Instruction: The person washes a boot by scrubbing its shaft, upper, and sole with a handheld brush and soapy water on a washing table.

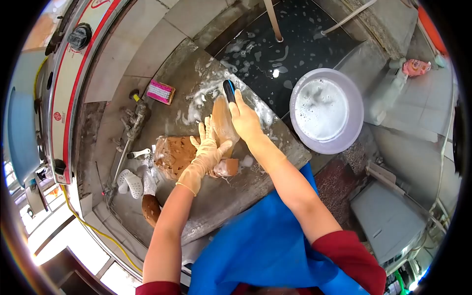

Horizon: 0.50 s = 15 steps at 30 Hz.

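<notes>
A brown boot [173, 156] lies on its side on the wet stone slab, its pale sole [223, 118] turned up and its block heel [227, 167] to the right. Over the boot, my gloved left hand [209, 152] presses down with fingers spread, the thumb on the sole. My gloved right hand [243, 118] is closed round what looks like a scrubbing brush [229, 91] with a black and blue handle; its head is hidden. Soap suds [199, 101] spread beyond the toe. A second brown item [150, 210], apparently another boot, lies partly behind my left forearm.
A lilac basin [361, 110] of foamy water stands right of the slab, beside a dark water tank [270, 54]. A pink-and-white sponge [161, 92], a small white-handled brush [139, 153], a white perforated shoe [131, 183] and a metal tap pipe [130, 130] are on the left.
</notes>
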Motion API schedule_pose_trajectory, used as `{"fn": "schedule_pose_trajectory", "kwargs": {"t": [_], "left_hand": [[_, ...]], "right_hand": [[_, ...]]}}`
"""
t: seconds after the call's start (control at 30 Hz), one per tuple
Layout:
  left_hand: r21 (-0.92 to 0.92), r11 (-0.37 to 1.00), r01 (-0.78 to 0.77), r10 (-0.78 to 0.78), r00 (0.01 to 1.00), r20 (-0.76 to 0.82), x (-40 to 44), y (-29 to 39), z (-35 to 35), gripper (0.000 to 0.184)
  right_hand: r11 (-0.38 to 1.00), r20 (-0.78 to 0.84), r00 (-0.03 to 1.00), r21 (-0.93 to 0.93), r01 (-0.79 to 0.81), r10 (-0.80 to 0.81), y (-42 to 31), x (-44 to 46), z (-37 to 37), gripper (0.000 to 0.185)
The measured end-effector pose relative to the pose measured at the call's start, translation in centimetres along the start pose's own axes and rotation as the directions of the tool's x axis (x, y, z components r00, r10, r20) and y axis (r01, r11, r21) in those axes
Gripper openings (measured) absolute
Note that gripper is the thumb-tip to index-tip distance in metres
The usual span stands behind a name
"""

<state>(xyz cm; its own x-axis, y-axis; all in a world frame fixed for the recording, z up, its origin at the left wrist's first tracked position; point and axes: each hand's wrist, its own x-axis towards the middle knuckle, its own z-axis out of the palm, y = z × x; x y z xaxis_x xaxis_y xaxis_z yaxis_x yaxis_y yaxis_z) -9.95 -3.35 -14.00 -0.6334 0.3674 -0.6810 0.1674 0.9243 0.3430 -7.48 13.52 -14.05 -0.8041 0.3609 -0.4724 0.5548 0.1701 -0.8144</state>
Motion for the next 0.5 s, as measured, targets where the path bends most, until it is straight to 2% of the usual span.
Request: {"fn": "schedule_pose_trajectory", "kwargs": {"t": [0.1, 0.13, 0.17, 0.2, 0.23, 0.27, 0.33, 0.4, 0.5], "left_hand": [[0.039, 0.999, -0.002, 0.002, 1.000, 0.004, -0.2, 0.2, -0.5, 0.109], [0.058, 0.998, 0.011, -0.011, 1.000, 0.011, -0.2, 0.4, -0.6, 0.109], [0.081, 0.996, 0.028, -0.030, 0.999, 0.031, -0.1, 0.5, -0.6, 0.108], [0.079, 0.996, 0.037, -0.040, 0.999, 0.037, -0.3, 0.4, -0.5, 0.108], [0.057, 0.998, 0.021, -0.023, 0.999, 0.033, -0.5, 0.2, -0.5, 0.108], [0.030, 1.000, 0.000, -0.001, 1.000, 0.012, -0.3, 0.4, -0.6, 0.108], [0.033, 0.999, 0.012, -0.012, 1.000, 0.011, -0.4, 0.8, -1.5, 0.108], [0.047, 0.999, 0.023, -0.024, 0.999, 0.031, -0.3, 0.8, -1.0, 0.108], [0.020, 0.999, 0.025, -0.025, 1.000, 0.016, 0.1, 0.8, -1.0, 0.108]], "right_hand": [[0.975, -0.052, 0.975, -0.058, 0.214, -0.217, 4.1, -6.4, 1.1, 0.055], [0.962, -0.024, 0.966, -0.090, 0.256, -0.259, 4.6, -8.0, 0.9, 0.055], [0.961, 0.028, 0.970, -0.132, 0.242, -0.241, 3.2, -7.6, 0.2, 0.055], [0.965, 0.143, 0.980, -0.203, 0.166, -0.139, 0.9, -5.3, -1.0, 0.054], [0.971, 0.157, 0.985, -0.214, 0.109, -0.076, -0.7, -1.5, -1.1, 0.053], [0.969, 0.156, 0.983, -0.211, 0.132, -0.100, -1.8, 2.8, -1.1, 0.054], [0.956, 0.090, 0.964, -0.138, 0.260, -0.250, -1.3, 5.2, -0.8, 0.053], [0.992, 0.164, 0.981, -0.059, 0.110, -0.099, 0.6, -0.7, -2.4, 0.054], [0.978, 0.297, 0.955, -0.200, 0.062, 0.000, 2.2, -4.3, -3.5, 0.054]]}}
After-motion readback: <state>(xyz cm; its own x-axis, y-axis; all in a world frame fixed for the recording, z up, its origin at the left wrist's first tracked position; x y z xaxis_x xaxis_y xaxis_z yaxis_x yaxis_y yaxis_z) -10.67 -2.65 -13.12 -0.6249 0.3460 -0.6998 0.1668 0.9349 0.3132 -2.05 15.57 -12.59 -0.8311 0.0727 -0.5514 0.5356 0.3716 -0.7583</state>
